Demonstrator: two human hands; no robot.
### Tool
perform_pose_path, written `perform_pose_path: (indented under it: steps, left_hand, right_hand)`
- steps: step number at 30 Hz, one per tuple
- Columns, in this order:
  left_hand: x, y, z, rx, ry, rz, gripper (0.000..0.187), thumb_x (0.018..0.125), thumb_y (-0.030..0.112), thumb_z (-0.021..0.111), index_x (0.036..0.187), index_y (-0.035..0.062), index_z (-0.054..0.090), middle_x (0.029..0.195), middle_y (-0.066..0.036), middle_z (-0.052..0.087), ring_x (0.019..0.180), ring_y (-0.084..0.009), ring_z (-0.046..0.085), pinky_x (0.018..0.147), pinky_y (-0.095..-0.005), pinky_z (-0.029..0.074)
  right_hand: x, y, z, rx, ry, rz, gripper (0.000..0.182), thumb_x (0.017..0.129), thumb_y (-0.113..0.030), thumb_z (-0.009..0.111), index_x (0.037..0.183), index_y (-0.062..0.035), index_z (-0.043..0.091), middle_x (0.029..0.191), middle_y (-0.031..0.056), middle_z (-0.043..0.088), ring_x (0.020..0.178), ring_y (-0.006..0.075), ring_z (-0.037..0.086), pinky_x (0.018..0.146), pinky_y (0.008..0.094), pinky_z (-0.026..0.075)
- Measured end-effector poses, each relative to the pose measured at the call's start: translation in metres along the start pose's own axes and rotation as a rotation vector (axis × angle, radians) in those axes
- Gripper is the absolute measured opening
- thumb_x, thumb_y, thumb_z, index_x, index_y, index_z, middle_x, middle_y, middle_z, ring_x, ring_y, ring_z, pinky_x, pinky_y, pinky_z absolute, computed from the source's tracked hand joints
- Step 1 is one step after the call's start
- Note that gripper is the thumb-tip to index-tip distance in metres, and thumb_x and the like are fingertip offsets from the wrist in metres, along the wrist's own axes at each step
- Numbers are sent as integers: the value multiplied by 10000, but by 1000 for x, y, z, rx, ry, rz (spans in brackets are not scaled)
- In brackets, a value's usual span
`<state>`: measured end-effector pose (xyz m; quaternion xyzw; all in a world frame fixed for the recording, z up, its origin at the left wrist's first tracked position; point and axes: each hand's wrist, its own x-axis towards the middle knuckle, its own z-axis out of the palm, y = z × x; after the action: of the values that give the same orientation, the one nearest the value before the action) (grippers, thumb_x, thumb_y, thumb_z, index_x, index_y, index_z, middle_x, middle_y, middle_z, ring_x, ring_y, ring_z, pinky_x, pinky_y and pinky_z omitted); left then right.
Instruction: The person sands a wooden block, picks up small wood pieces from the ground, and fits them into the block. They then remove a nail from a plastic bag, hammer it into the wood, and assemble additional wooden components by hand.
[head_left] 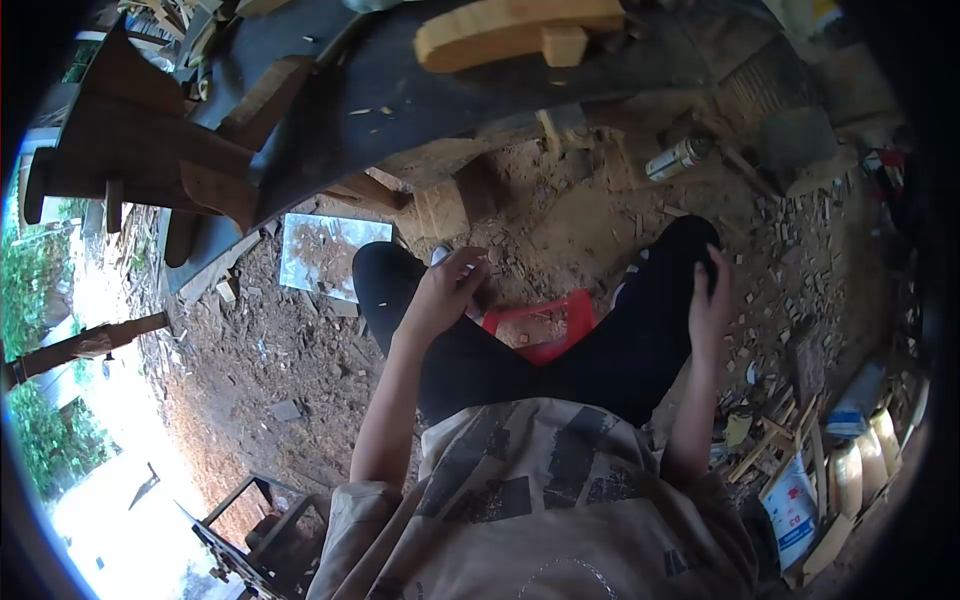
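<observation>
My left hand [447, 292] is above my left knee, its fingers curled together. Small pale specks show at its fingertips, too small to name. My right hand [710, 305] lies on the side of my right knee, fingers stretched out and apart, holding nothing. Between my legs, a red plastic stool [578, 315] shows in part. The dark workbench top [400, 105] is in front of me, bearing a curved piece of wood [490, 35] with a small block against it.
A dark wooden frame piece [140, 130] juts out at the bench's left. On the chip-strewn ground are a pale sheet [300, 250] and a spray can [677, 160]. Wood scraps and a white printed bag [790, 515] lie at the right. A dark metal frame [240, 520] stands lower left.
</observation>
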<state>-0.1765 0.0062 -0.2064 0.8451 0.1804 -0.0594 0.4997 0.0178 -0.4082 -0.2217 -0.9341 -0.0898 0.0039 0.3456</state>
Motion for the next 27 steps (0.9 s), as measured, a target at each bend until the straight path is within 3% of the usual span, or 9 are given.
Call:
perform_pose_path:
  steps: [2,11,15,16,17,19,21,24,27]
  left_hand:
    - [-9,-17,-6,-21,60,-8,307,1119,187,643,1356,-2,695,1148,-182,804,1117,-285,797,993,-393,606]
    - [-38,-98,-4,-89,249,-78,299,1096,207,658,1282,-16,731,1032,-174,817,964,-257,807,871,-366,602]
    - [-44,-94,0,-34,313,16,282,1089,200,661,1273,0,736,1009,-166,814,881,-284,799,834,-374,607]
    - [-51,-77,-6,-67,245,-83,279,1068,235,689,1253,43,768,1119,-155,805,1009,-315,778,950,-409,586]
    - [-57,-71,-14,92,213,69,271,1058,244,695,1245,65,774,1153,-150,797,1060,-319,759,991,-435,565]
    - [-79,-80,-29,404,147,360,257,1039,262,708,1230,110,787,1221,-140,783,1160,-328,722,1074,-488,522]
    - [-93,-117,-59,505,72,296,457,1008,460,735,1344,153,774,1474,-148,678,1490,-368,533,1305,-546,319]
    - [-83,-161,-75,445,337,147,586,1052,527,666,1528,186,653,1670,-223,488,1596,-426,390,1325,-570,292]
    - [-67,-192,-73,289,478,-93,662,1077,549,623,1640,213,531,1743,-271,370,1624,-489,311,1315,-605,296]
  right_hand:
    - [2,-26,11,-387,-58,-59,497,1092,-359,673,1569,-250,582,1624,237,515,1545,462,448,1241,554,424]
    - [123,-20,60,-726,-498,344,672,1013,-672,607,1604,-362,534,1691,157,490,1510,455,515,1189,723,416]
    - [24,-79,64,-893,-414,-233,360,939,-546,740,1173,-289,832,1636,109,559,1648,419,276,1259,809,197]
    - [1,-100,53,-891,-660,-376,336,947,-539,740,1132,-278,844,1575,71,620,1618,394,362,1262,807,186]
    - [-16,-106,42,-769,-948,-499,332,994,-506,717,1188,-269,844,1537,47,652,1573,358,451,1300,728,211]
    - [-32,-86,21,-387,-1065,-611,350,1053,-471,677,1259,-231,827,1568,86,628,1535,344,507,1330,632,239]
    - [1,-66,-2,-501,-781,-781,390,1098,-461,633,1365,-216,776,1609,118,599,1554,346,486,1335,552,273]
    - [42,-43,-1,-279,-443,-94,647,1040,-612,675,1521,-178,658,1626,197,571,1562,377,472,1300,483,341]
    - [75,-22,-2,-27,-336,73,793,1018,-693,656,1585,-142,592,1638,235,550,1564,385,474,1269,453,379]
